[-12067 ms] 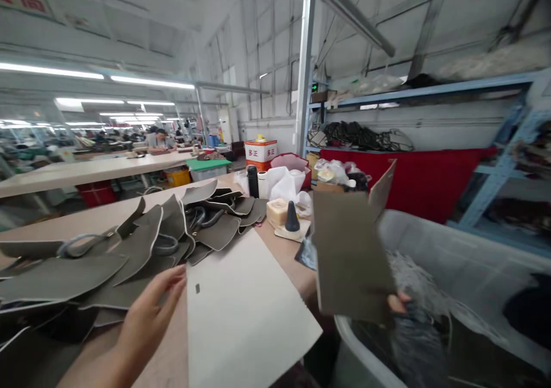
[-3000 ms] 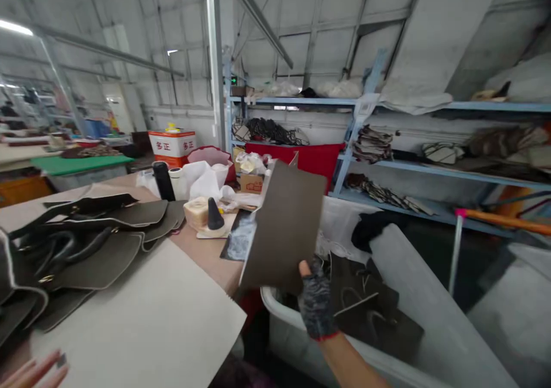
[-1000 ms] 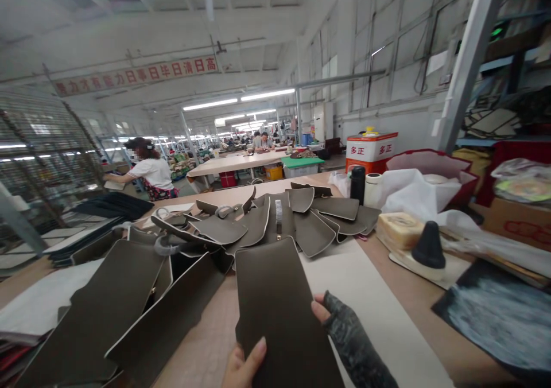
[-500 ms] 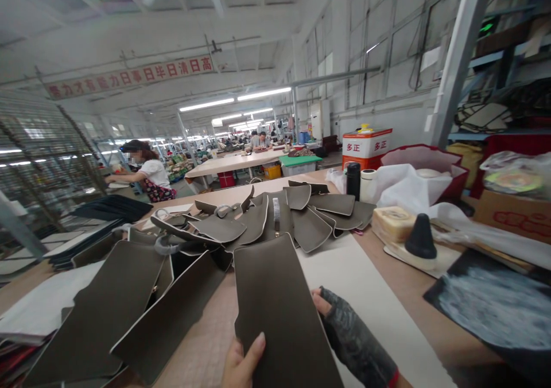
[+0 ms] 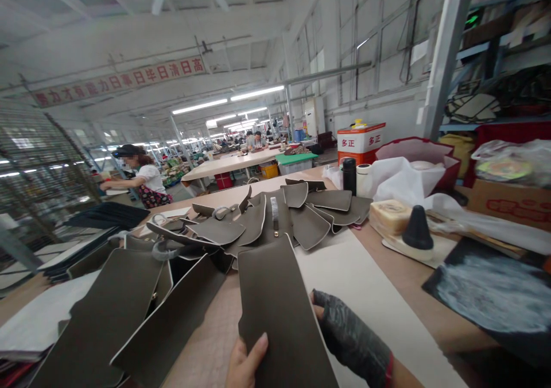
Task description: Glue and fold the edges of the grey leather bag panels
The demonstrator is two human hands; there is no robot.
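A taupe leather bag panel point(image 5: 275, 296) with pale edges slants up from the bottom of the view between my hands. Its left edge is in my left hand point(image 5: 246, 360), thumb on top and fingers underneath. My right hand point(image 5: 340, 322), in a dark fingerless glove, closes on the right edge, fingertips partly hidden behind the panel. Left of it lie more taupe bag pieces point(image 5: 116, 302) with white edging, their flaps spread. Beyond the panel, several similar pieces point(image 5: 241, 227) overlap in a heap, some with wrapped handles. White sheet material point(image 5: 365, 296) lies under my right arm.
At right are a black cone-topped tool point(image 5: 419, 233), a yellowish block point(image 5: 391, 216) and a dark board smeared white point(image 5: 495, 296). Two bottles point(image 5: 349, 177) stand behind, near plastic bags and a red-and-white box point(image 5: 360, 141). Dark sheets point(image 5: 101, 221) are stacked left; a person point(image 5: 144, 178) works beyond.
The view has shifted slightly, moving the background a little left. Both hands keep their grip on the panel, which sits slightly further right against the surrounding pieces.
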